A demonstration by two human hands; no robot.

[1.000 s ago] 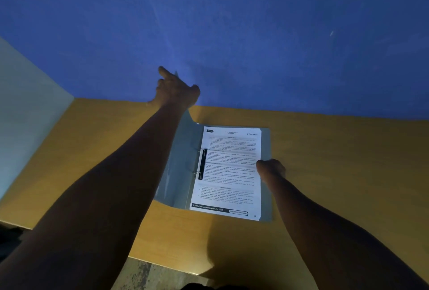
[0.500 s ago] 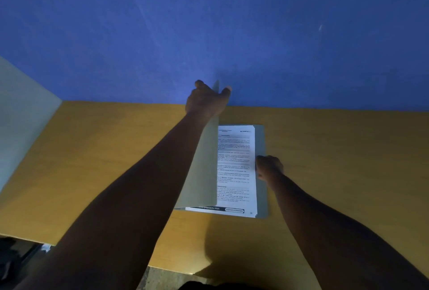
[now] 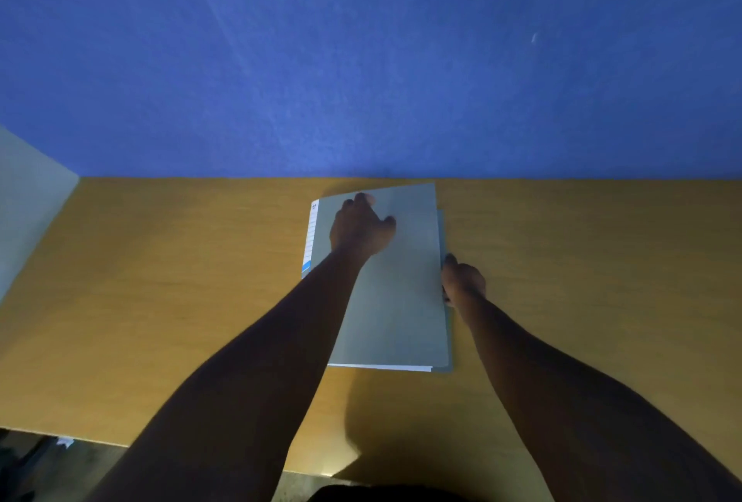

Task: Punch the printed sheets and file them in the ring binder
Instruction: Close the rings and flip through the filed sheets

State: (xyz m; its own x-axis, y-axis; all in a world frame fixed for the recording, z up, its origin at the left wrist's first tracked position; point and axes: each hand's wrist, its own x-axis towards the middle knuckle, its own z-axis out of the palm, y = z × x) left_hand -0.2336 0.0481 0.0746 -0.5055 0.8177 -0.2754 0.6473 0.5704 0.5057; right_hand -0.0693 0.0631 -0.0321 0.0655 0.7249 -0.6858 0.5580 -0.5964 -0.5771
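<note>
The grey ring binder [image 3: 401,300] lies closed on the wooden desk [image 3: 180,300], near the blue wall. Its spine label [image 3: 311,238], white with blue, shows along the left edge. A thin white strip of the printed sheets [image 3: 385,367] peeks out at the binder's near edge. My left hand [image 3: 359,228] rests palm down on the upper part of the front cover, fingers spread. My right hand [image 3: 461,280] touches the binder's right edge with curled fingers; I cannot tell whether it pinches the cover.
The blue wall [image 3: 361,60] rises directly behind the desk. A pale grey panel [image 3: 28,204] stands at the left end of the desk. The desk's near edge [image 3: 80,437] runs at the bottom left, with dark floor below it.
My left hand has swung the front cover from open at the left, over upright, down onto the sheets. The pages are now covered. My right hand stayed at the right edge.
</note>
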